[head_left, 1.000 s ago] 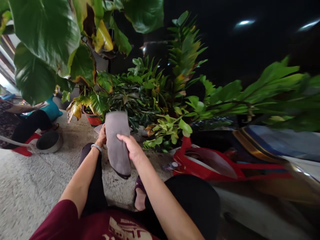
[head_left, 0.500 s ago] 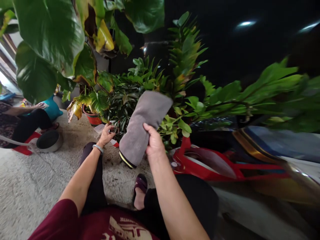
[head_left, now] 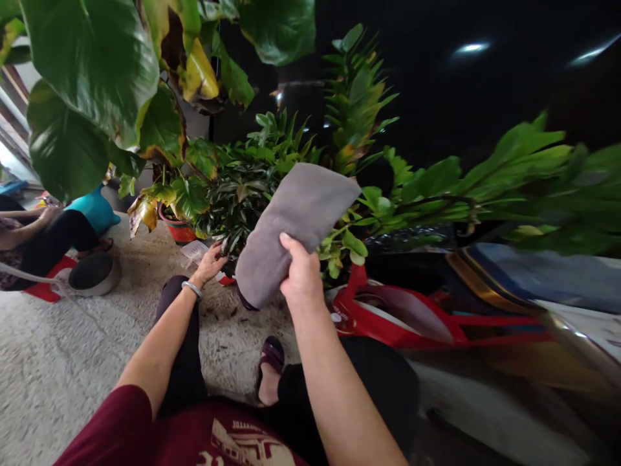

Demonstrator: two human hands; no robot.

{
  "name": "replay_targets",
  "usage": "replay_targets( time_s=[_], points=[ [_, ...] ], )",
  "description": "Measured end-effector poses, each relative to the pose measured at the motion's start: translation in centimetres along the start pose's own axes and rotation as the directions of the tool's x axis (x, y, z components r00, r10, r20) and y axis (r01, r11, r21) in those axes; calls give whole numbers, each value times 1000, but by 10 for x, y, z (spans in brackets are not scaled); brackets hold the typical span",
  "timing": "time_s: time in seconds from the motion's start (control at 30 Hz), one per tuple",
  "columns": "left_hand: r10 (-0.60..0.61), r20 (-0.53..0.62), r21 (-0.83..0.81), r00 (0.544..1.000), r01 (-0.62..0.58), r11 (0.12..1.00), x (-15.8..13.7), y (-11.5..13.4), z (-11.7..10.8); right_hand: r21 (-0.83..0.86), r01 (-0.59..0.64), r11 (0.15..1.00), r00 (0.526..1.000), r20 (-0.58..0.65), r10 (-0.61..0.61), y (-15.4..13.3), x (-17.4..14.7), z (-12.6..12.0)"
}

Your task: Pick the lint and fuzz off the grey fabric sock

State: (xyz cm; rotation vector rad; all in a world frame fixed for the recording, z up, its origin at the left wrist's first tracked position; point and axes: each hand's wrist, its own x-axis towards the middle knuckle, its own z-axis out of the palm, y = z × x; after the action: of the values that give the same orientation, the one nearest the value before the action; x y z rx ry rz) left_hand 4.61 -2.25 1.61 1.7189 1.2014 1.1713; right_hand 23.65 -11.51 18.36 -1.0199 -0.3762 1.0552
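My right hand [head_left: 303, 278] grips a folded grey cloth [head_left: 295, 226] by its lower right side, thumb on top. The cloth is soft and plush, and it is held up in front of a bushy plant [head_left: 237, 207] with small dark leaves. At the lower left of this plant is my left hand [head_left: 209, 264], wearing a bracelet. Its fingers are stretched out and apart near the leaves; whether the fingertips touch them I cannot tell. A small white card-like piece [head_left: 195, 250] lies just behind the left hand.
Large leaves [head_left: 92, 65] hang at upper left, above a red pot [head_left: 178, 228]. On the left, another person's legs [head_left: 63, 236] show beside a grey basin [head_left: 94, 274]. A red bag [head_left: 398, 314] stands at right. My sandalled foot [head_left: 270, 369] is on the concrete floor [head_left: 233, 362].
The cloth has moved up and right and tilted, so its yellow-and-black edge no longer shows. My left hand has shifted slightly right, closer to the leaves.
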Motion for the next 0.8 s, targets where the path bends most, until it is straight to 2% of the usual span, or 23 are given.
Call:
replay_targets(
  time_s=[0.07, 0.13, 0.2, 0.27, 0.33, 0.43, 0.5, 0.53, 0.57, 0.63, 0.73, 0.77, 0.8],
  points=[
    [-25, 5, -12, 1000, 25, 1000, 0, 0, 1, 27, -172, 985, 985, 9, 172, 16, 7, 2],
    [-28, 14, -7, 1000, 28, 1000, 1, -2, 0, -37, -369, 929, 928, 38, 370, 38, -6, -10],
    [-38, 1, 18, 999, 38, 999, 3, -5, -2, -148, -491, 858, 859, 80, 505, 55, -31, -29],
    [-55, -7, 34, 998, 56, 998, 5, -7, -3, -217, -493, 843, 846, 108, 522, 57, -54, -43],
    [-56, 12, 36, 998, 56, 998, 5, -9, -4, -214, -413, 885, 885, 135, 445, 43, -61, -45],
    [-46, 43, 23, 998, 45, 999, 3, -10, -4, -43, -171, 984, 977, 123, 175, 13, -36, -24],
    [-60, 35, 7, 998, 60, 998, 2, -9, -3, 97, -45, 994, 997, 68, 39, 4, -9, -6],
    [-66, 32, -2, 997, 66, 998, 1, -9, -3, 136, -40, 990, 999, 41, 35, 6, 3, 0],
    [-71, 28, -10, 997, 71, 997, 0, -8, -4, 145, -80, 986, 997, 25, 78, 12, 11, 3],
    [-81, 28, -22, 996, 81, 996, 0, -8, -4, 79, -243, 967, 970, 14, 242, 34, 12, -2],
    [-122, 23, -44, 992, 123, 991, 1, -9, -3, -115, -475, 873, 877, 29, 480, 70, -21, -30],
    [-138, 22, -50, 990, 139, 989, 2, -10, -3, -169, -513, 842, 849, 50, 527, 77, -37, -39],
    [-151, 16, -57, 988, 152, 987, 3, -10, -4, -207, -494, 844, 855, 63, 516, 80, -51, -47]
  ],
)
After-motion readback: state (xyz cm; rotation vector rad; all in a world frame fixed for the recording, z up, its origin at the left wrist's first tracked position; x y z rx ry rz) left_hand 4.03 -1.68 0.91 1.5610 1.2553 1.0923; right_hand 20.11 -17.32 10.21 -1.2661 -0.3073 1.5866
